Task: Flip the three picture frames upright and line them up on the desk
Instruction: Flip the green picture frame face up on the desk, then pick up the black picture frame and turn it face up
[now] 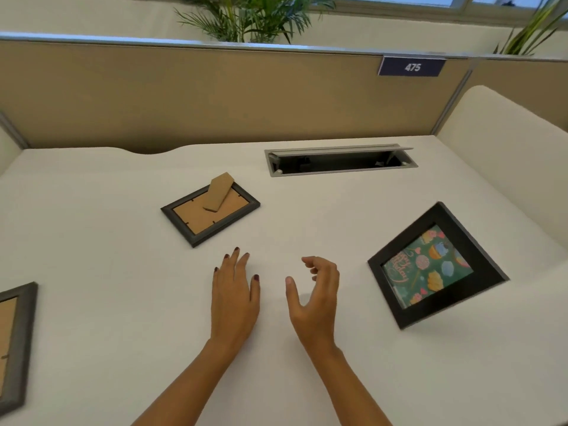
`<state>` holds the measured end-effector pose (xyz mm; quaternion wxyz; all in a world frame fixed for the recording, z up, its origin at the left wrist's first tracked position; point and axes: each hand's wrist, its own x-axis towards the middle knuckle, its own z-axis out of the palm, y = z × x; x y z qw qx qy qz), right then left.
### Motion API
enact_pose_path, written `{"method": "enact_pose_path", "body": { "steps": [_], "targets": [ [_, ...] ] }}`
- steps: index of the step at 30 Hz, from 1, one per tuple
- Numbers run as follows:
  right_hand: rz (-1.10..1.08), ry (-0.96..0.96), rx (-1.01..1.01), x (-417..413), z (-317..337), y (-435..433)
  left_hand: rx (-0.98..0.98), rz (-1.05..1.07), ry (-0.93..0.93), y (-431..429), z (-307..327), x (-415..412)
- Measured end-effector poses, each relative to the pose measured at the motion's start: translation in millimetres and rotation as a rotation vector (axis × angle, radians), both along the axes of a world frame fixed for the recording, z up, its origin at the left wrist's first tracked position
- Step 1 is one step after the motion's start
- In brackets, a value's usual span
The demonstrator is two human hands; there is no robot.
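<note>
A dark grey picture frame (210, 210) lies face down in the middle of the white desk (92, 241), its cardboard stand sticking up at the back. A second grey frame (15, 345) lies face down at the left edge, partly cut off. On the right stands a black frame (436, 265), propped upright with a green birthday picture facing me. My left hand (235, 296) hovers with fingers spread just below the middle frame. My right hand (316, 296) is beside it, fingers loosely curled, holding nothing, left of the black frame.
An open cable hatch (339, 161) is set into the desk at the back. A tan partition (215, 93) with a number sign 475 (412, 66) closes the far side. White side panels flank the desk. Plants stand behind the partition.
</note>
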<state>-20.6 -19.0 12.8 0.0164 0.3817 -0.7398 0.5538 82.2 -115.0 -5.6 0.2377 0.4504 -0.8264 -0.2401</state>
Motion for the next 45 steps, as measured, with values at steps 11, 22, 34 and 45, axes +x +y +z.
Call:
{"method": "enact_pose_path", "body": {
  "steps": [11,22,34,45],
  "targets": [
    [0.225,-0.100,0.201,-10,-6,-132,0.226,0.337,0.217,-71,21,32],
    [0.172,-0.114,0.395,-40,-17,-214,0.261,0.330,0.092,-109,14,18],
    [0.110,-0.144,0.341,-23,-21,-199,0.251,0.419,0.401,-102,21,10],
    [0.069,-0.263,0.273,-11,-12,-173,0.808,0.706,0.956,-124,67,40]
  ]
}}
